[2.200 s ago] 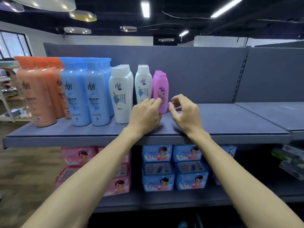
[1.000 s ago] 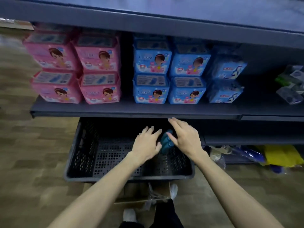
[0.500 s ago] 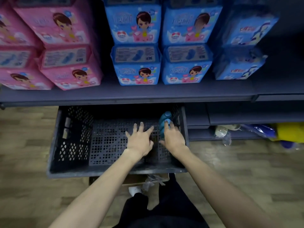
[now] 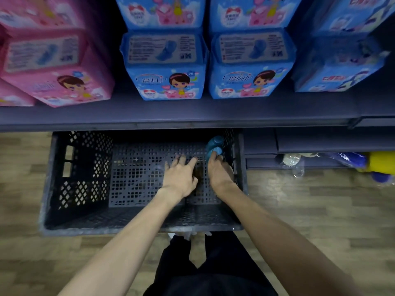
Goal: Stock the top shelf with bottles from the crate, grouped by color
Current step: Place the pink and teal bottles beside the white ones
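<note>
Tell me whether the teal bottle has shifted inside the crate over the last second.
No. The teal bottle stands in the crate's far right corner as before, against the right wall. The right hand grips it; the left hand hovers open beside.

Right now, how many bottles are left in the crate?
2: both teal bottles stand in the crate's far right corner, one under the right hand's fingers, the other behind it.
</note>
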